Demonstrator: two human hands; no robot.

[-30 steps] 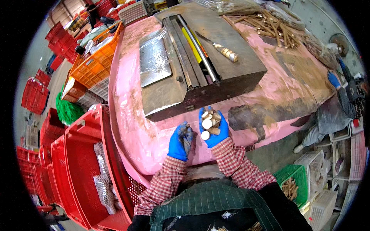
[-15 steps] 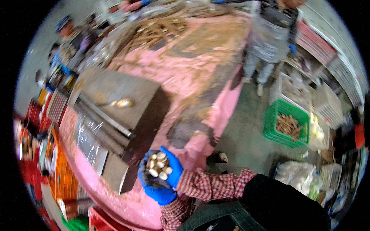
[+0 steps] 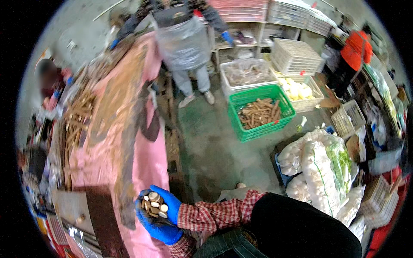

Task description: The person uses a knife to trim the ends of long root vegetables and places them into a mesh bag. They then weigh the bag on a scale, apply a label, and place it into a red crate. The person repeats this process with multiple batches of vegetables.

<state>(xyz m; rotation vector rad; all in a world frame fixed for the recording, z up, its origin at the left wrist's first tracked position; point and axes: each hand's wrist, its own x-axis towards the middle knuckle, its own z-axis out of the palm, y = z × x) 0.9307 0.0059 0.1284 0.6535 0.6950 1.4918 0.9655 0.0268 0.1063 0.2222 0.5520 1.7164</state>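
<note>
My two blue-gloved hands are cupped together over the near edge of the pink-covered table (image 3: 150,172). Between them rests a small heap of cut root pieces (image 3: 153,204), short and brown-skinned with white cut faces. From below, my left hand (image 3: 160,228) cradles the heap, its palm dark. My right hand (image 3: 170,204) closes in along the heap's right side, fingers pointing up and left. At lower left on the table stands a cutting unit (image 3: 105,219) with metal bars. Long brown roots (image 3: 79,114) lie piled at the table's far left.
To the right on the floor, a green crate (image 3: 240,130) holds brown root sections. Beside it are white crates (image 3: 292,62) and stuffed pale sacks (image 3: 318,172). A person in a clear apron (image 3: 180,43) stands at the table's far end; another in orange (image 3: 356,49) is at far right.
My view has swung to the right, so the table and cutting unit now sit farther left. My hands remain cupped around the root pieces, now to the right of the cutting unit.
</note>
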